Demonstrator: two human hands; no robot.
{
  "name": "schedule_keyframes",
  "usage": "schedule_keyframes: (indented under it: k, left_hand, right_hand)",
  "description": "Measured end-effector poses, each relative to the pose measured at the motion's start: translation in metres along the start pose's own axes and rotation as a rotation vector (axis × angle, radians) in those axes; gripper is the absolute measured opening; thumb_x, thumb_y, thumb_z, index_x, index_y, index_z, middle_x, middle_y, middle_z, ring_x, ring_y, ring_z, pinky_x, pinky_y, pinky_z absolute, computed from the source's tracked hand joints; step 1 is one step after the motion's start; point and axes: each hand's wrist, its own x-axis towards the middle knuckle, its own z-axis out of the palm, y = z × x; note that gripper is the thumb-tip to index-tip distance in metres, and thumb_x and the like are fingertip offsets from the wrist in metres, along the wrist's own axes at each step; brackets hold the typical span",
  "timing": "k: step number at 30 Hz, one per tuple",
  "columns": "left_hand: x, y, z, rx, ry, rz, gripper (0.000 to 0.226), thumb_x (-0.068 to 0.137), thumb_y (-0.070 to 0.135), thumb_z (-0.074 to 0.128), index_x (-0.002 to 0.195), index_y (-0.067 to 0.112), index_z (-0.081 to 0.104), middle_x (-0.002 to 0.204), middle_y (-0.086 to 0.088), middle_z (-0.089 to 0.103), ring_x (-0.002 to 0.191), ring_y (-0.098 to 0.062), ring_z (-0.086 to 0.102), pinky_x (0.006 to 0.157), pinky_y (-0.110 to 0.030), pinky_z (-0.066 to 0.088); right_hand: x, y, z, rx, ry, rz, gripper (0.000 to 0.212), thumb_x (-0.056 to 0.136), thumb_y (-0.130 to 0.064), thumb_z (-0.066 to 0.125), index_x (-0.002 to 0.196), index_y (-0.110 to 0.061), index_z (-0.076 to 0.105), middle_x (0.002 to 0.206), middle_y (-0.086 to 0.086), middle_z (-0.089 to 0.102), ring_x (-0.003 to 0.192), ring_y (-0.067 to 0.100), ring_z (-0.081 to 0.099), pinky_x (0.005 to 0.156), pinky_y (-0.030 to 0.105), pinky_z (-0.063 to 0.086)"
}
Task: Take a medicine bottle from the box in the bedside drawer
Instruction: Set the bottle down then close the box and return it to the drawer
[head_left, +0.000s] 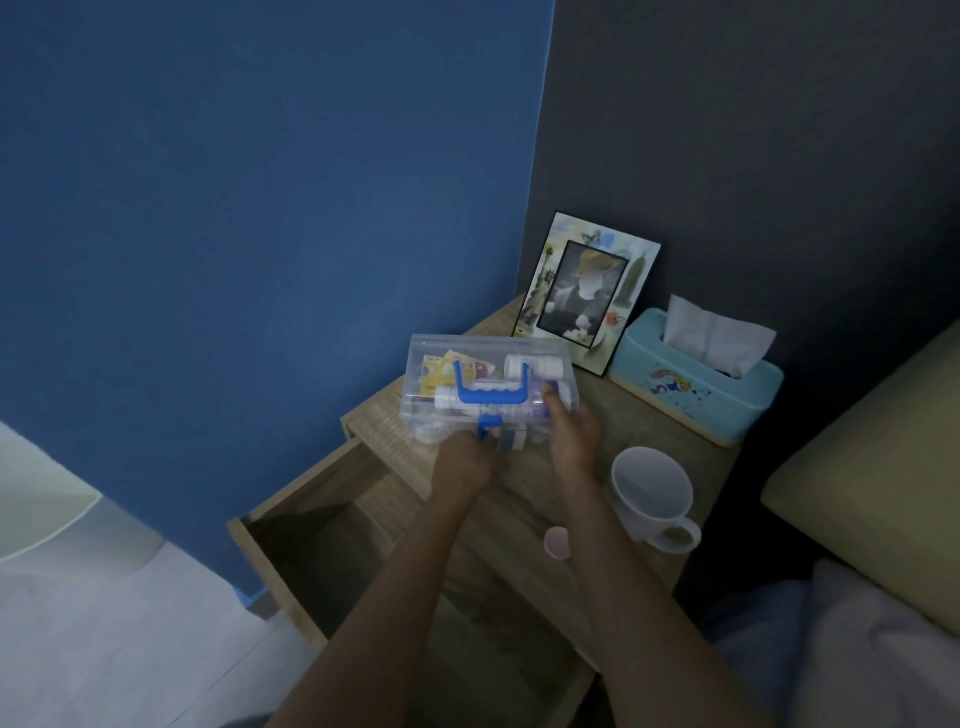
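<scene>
Two white medicine bottles lying on their sides inside the clear box (488, 384), lid shut; one medicine bottle (532, 366) at the far right of the box, beyond the right hand's fingertips; the second bottle (452, 400) lower, partly behind the blue handle (491, 392), just beyond the left hand; yellow and red packets (441, 371) in the far left corner, past the left hand. Box resting on the bedside table (530, 499), at its left part, above the open drawer (317, 540).

Left hand (462, 460) at the near edge of the box, fingers pinched on the blue latch (488, 428); right hand (574, 434) curled around the near right corner of the box, thumb lying on the lid, gripping it.

Drawer pulled out below and to the left of the left hand, inside dark; contents too dim to tell.

To the right of the right hand and nearer the viewer, white mug (652, 499), upright, handle toward the near side; small pink round thing (557, 542) just beside the right forearm, between it and the mug. Beyond the right hand, picture frame (587, 291) leaning against the dark wall; teal tissue box (696, 384) just right of it, white tissue sticking up. Blue wall (260, 208) beyond the left hand; beige cushion (883, 478) far to the right of the right hand.
</scene>
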Motion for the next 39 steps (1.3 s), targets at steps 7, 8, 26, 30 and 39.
schedule_keyframes:
  k: [7,8,26,30,39]
  left_hand:
    - [-0.004,-0.004,-0.012,-0.335,-0.226,0.004,0.041,0.095,0.053,0.040,0.090,0.022,0.066,0.084,-0.005,0.072,0.075,-0.012,0.064,0.065,-0.023,0.044]
    - [-0.005,-0.004,-0.014,-0.348,-0.240,-0.010,0.042,0.095,0.055,0.039,0.095,0.023,0.066,0.085,-0.004,0.073,0.076,-0.011,0.066,0.066,-0.023,0.045]
    - [0.058,0.013,-0.090,-0.309,0.086,-0.114,0.049,0.087,0.044,0.063,0.110,0.000,0.065,0.120,-0.024,0.065,0.076,-0.016,0.064,0.052,-0.019,0.045]
    - [0.055,0.014,-0.097,-0.323,0.080,-0.138,0.056,0.086,0.038,0.066,0.117,-0.008,0.062,0.121,-0.023,0.064,0.077,-0.019,0.064,0.048,-0.019,0.039]
    - [0.007,0.012,-0.167,-0.232,0.003,-0.054,0.023,0.081,0.035,0.071,0.071,0.015,0.065,0.068,0.002,0.066,0.053,-0.010,0.063,0.046,-0.020,0.044]
  right_hand:
    - [-0.003,0.000,-0.001,-0.002,0.006,0.005,0.041,0.086,-0.031,0.069,0.113,-0.001,0.066,0.102,0.014,0.071,0.071,0.012,0.064,0.053,0.019,0.048]
    - [-0.004,-0.001,-0.001,0.002,0.005,0.006,0.040,0.086,-0.030,0.069,0.113,-0.001,0.066,0.101,0.014,0.071,0.070,0.012,0.064,0.052,0.018,0.048]
    - [0.027,-0.050,0.009,-0.225,-0.129,0.248,0.023,0.088,-0.033,0.064,0.088,-0.010,0.062,0.076,0.007,0.067,0.060,0.022,0.065,0.058,0.034,0.056]
    - [0.014,-0.054,0.006,-0.250,-0.165,0.225,0.027,0.091,-0.032,0.062,0.103,-0.008,0.063,0.079,0.008,0.067,0.065,0.023,0.066,0.070,0.039,0.057]
    - [-0.091,-0.038,0.006,-0.134,-0.135,0.296,0.031,0.093,-0.045,0.055,0.097,-0.014,0.061,0.089,0.006,0.069,0.075,0.022,0.069,0.063,0.035,0.057]
